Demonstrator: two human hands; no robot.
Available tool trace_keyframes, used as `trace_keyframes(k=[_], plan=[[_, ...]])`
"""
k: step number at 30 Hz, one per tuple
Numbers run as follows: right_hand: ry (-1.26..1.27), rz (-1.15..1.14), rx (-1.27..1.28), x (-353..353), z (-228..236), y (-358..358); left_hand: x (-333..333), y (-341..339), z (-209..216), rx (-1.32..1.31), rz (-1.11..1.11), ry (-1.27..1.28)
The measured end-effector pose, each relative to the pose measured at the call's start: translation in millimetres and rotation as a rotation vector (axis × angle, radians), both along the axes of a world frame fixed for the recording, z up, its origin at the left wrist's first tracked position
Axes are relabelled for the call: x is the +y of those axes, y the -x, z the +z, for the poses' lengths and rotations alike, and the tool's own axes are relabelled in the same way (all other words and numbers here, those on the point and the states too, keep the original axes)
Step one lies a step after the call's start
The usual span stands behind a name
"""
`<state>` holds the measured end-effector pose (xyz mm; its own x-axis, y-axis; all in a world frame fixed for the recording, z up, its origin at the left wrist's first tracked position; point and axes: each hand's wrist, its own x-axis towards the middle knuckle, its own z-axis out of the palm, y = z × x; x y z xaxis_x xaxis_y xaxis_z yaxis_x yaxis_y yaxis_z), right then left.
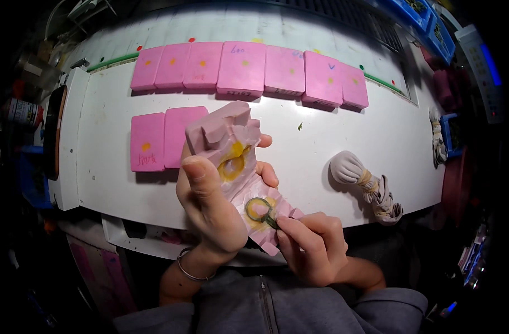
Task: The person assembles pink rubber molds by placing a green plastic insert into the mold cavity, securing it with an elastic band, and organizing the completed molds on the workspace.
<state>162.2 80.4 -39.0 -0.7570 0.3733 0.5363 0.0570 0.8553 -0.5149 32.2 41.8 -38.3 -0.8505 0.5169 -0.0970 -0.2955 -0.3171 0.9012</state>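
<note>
My left hand is wrapped round a pink rubber mould, held above the front of the table and spread apart along its cut. Yellow-stained hollows show on its inner faces, the upper one ring-shaped. On the lower flap lies a dark green ring with a short stem, apparently wax. The thumb and fingers of my right hand pinch at that stem, close to the flap's right edge. Part of the ring still rests against the mould, and my right fingertips hide the stem's end.
Several pink mould blocks stand in a row across the white table. Two more lie at the left, behind my left hand. A tied pale cloth bundle lies at the right. Blue trays sit at the far right.
</note>
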Motion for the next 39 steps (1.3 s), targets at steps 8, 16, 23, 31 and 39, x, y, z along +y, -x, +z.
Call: trace_keyframes(k=[8,16,23,31,39], plan=[[-0.060,0.045,0.042,5,-3,1,0,0,-4,0.023,0.010,0.014],[-0.086,0.038,0.050,10,-4,4,3,-1,-2,0.029,0.032,0.027],[-0.113,0.086,0.126,16,-15,5,6,-4,-6,0.028,0.052,0.031],[-0.071,0.069,0.035,21,2,-1,-2,-6,-2,0.410,0.023,0.100],[-0.025,-0.074,0.031,37,46,-5,-20,11,-13,0.409,0.081,0.116]])
